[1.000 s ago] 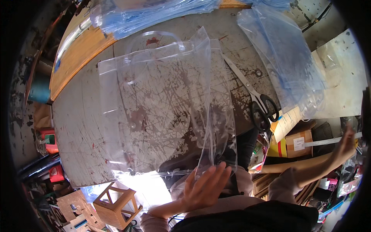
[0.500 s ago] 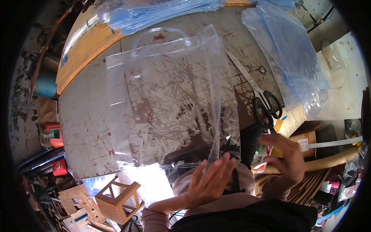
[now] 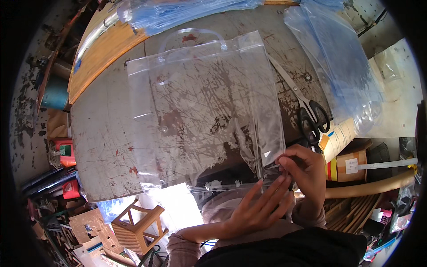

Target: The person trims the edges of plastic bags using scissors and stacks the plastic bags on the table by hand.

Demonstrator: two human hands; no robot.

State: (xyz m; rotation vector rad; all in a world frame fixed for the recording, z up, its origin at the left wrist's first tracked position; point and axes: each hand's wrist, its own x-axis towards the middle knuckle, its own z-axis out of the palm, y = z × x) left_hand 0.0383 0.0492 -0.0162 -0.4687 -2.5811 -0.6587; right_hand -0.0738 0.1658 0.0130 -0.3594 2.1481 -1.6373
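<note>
A clear plastic bag [image 3: 200, 107] with a looped clear handle [image 3: 191, 35] lies flat on the scratched grey worktable [image 3: 102, 133]. My right hand [image 3: 307, 171] pinches the bag's near right corner at the table's front edge. Just left of it, my left hand [image 3: 260, 209] rests with its fingers stretched out flat against the same lower edge of the bag. Both hands meet at that corner.
Black-handled scissors [image 3: 307, 111] lie to the right of the bag. Stacks of clear bluish plastic sheets [image 3: 342, 66] sit at the right and along the far edge. A wooden stool [image 3: 138, 227] and red containers [image 3: 66, 151] are on the floor below left.
My right hand came in from the far right and took hold of the bag's near right corner. My left hand slid right along the edge. The bag shifted slightly rightward.
</note>
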